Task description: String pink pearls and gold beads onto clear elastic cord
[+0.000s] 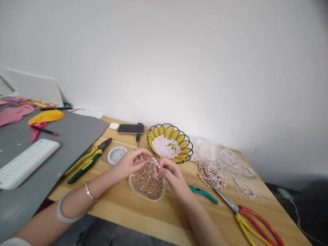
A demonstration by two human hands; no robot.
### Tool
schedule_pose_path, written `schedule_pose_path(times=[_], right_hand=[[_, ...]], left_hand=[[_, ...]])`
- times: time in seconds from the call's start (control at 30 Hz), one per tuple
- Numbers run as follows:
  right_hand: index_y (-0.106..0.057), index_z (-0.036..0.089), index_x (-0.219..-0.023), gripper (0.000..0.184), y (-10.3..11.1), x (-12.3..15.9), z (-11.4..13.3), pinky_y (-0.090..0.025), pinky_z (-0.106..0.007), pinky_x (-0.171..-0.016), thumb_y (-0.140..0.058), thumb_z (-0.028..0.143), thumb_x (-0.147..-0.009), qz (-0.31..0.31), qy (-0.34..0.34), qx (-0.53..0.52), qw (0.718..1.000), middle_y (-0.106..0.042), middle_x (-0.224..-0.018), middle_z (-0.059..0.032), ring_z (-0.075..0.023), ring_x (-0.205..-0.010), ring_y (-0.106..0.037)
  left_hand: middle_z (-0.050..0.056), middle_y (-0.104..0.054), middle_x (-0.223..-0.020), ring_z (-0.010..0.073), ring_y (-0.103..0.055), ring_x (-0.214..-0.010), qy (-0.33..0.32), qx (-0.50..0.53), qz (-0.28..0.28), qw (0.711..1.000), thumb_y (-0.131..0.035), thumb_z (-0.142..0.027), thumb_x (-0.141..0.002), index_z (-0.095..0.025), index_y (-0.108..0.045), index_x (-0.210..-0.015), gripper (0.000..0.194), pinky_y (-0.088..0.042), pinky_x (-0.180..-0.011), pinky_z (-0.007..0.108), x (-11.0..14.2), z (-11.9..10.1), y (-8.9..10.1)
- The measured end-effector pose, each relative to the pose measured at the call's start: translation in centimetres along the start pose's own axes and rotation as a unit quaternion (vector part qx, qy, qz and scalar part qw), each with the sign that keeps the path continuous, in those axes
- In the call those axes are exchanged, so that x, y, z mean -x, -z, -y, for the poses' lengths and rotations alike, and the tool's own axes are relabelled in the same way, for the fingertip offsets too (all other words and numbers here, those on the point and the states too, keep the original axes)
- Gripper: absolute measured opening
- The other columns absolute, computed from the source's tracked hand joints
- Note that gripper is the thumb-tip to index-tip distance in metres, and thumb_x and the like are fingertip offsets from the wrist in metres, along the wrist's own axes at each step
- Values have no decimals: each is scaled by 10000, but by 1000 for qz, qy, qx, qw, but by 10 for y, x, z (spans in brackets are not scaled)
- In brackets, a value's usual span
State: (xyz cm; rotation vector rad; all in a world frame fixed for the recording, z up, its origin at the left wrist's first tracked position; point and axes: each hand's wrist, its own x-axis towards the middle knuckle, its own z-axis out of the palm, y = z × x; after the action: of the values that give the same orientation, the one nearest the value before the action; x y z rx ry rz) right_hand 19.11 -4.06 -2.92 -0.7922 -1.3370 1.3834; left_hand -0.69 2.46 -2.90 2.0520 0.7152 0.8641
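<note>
Both hands meet above a clear tub (147, 197) filled with gold beads (146, 182). A short strand of pearly beads (155, 163) runs between the fingertips. My left hand (133, 161) is closed in a pinch at the strand's left end; the bangled wrist rests lower left. On the other side, my right hand (169, 171) has its fingers curled round the strand, partly hiding it. Behind the hands stands a black wire basket (188, 145) with a yellow lining, holding loose pale pink beads (166, 146).
Left of the tub lie a spool (116, 155) and green-yellow pliers (87, 160). A phone (131, 128) and white case (114, 126) are at the back. To the right are bead strands (211, 175), bagged bracelets (244, 188), teal-handled pliers (205, 195) and scissors (232, 206).
</note>
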Motion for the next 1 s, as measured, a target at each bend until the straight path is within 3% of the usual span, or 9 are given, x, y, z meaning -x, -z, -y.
schedule_pose_path(times=[0.13, 0.33, 0.63, 1.0], right_hand=[[-524, 202, -715, 220, -3, 0, 2, -392, -308, -740, -597, 282, -907, 34, -28, 10, 999, -617, -727, -11, -175, -724, -534], [-520, 203, -725, 231, -3, 2, 2, -398, -311, -745, -596, 296, -922, 34, -22, -3, 999, -612, -737, -11, -175, -727, -534], [-523, 203, -731, 210, 0, 1, 0, -399, -305, -748, -590, 280, -914, 26, -18, 1, 1000, -621, -733, -11, -175, -725, -530], [-491, 211, -705, 217, -1, 2, 0, -407, -313, -742, -588, 262, -892, 46, -40, -14, 998, -613, -710, -9, -177, -706, -539]], left_hand=[[48, -724, -943, 165, -675, -866, 14, 98, -66, 993, -621, -181, -890, -181, -637, -1043, 154, -539, -767, 290, -2, 0, 3], [45, -740, -946, 148, -695, -907, 21, 174, -102, 979, -673, -182, -869, -187, -670, -991, 121, -557, -853, 283, -2, -1, 4], [26, -694, -890, 143, -674, -869, 6, 157, -116, 981, -705, -170, -830, -184, -662, -942, 121, -563, -803, 263, -1, 0, 3], [27, -657, -840, 146, -622, -750, -66, 46, -129, 988, -718, -200, -851, -170, -641, -914, 104, -524, -693, 263, 1, 1, 4]])
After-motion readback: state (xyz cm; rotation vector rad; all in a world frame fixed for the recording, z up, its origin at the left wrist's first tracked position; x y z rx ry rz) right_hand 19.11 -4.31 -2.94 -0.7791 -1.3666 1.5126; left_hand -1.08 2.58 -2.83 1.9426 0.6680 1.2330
